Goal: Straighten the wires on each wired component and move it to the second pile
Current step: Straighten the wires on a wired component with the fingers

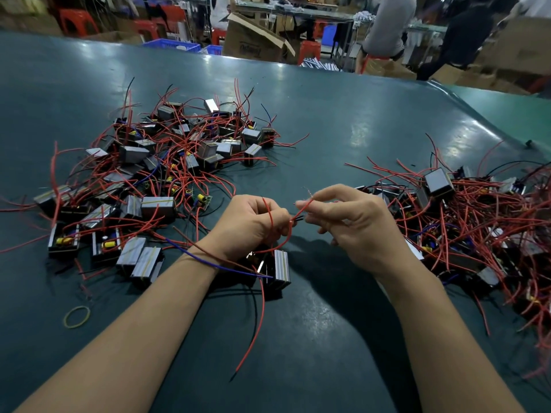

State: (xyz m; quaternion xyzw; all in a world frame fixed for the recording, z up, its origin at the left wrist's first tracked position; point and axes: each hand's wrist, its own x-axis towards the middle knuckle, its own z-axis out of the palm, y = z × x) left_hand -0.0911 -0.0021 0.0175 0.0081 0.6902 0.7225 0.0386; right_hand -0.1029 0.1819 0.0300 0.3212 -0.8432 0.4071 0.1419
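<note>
Now we pinch a red wire [302, 207] in our right hand [351, 222], while our left hand [250, 225] curls around the wired component [278, 268], between the two piles on the table [343, 120].

We have one view only, a wide-angle camera worn on the head, looking forward and down over a dark green worktable [343, 120]. It sits close above both forearms, which enter from 5 and 7 o'clock. The table's far edge curves across at 12 o'clock, the workshop floor blurred beyond it.
</note>
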